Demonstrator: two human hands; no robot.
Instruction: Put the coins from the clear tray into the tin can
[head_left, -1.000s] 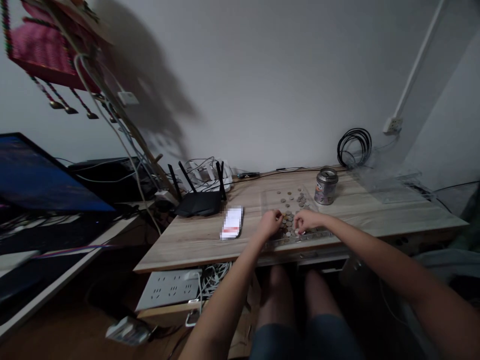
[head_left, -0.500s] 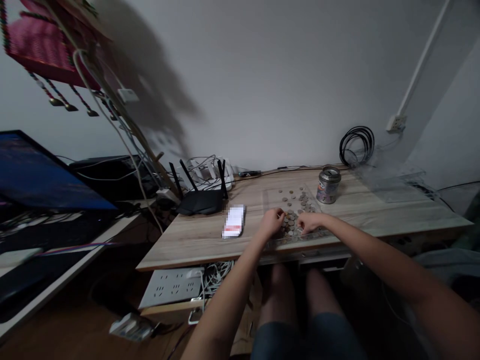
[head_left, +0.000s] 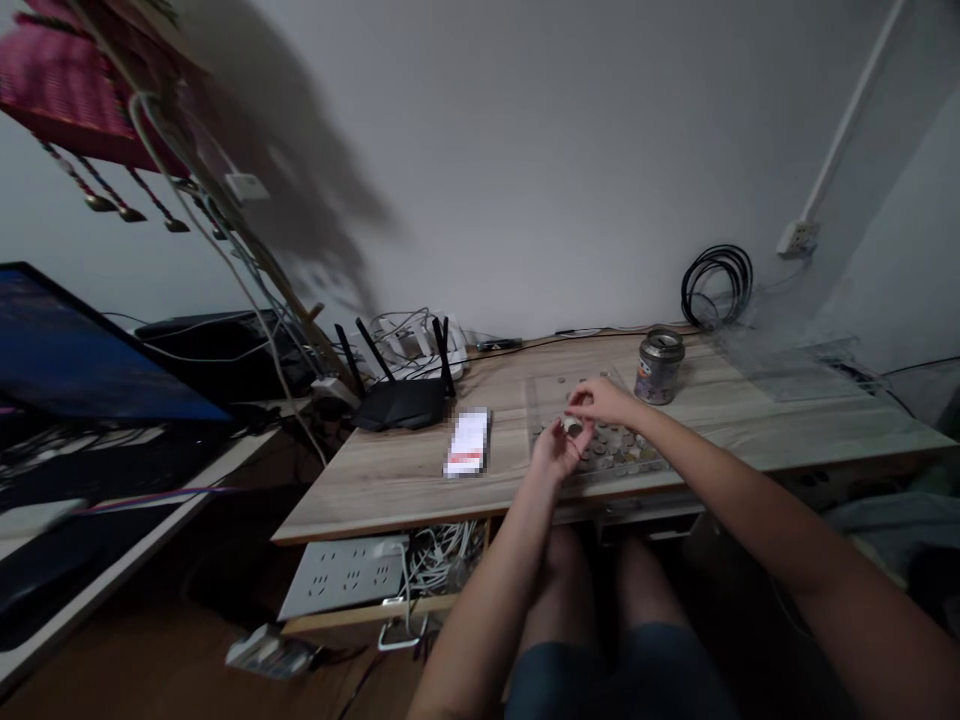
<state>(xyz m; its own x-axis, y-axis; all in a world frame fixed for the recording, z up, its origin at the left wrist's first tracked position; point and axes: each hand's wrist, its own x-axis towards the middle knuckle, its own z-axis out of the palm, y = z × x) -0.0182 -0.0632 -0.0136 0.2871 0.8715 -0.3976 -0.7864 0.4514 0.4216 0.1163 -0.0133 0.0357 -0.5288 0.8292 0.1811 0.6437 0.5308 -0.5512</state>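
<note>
Many coins [head_left: 611, 445] lie in a shallow clear tray [head_left: 534, 400] near the desk's front edge. My left hand [head_left: 559, 452] is turned palm up over the tray's left part, its fingers curled around a dark coin [head_left: 574, 430]. Just above and to the right, my right hand [head_left: 604, 400] reaches over the coins with thumb and fingertips drawn together. Whatever sits in that pinch is too small to make out. Behind the right wrist, a printed can [head_left: 658, 368] with a metal top stands upright.
A lit phone [head_left: 469, 442] lies left of the tray, with a black router [head_left: 401, 402] behind it. Coiled black cable [head_left: 716, 285] leans on the wall at the back right, beside clear plastic [head_left: 795, 365]. Below the desk, a power strip [head_left: 345, 578] rests among white cables.
My left hand has turned palm up and holds a coin. My right hand has lifted off the coins and moved up and left towards it. The coins near the front are more spread out.
</note>
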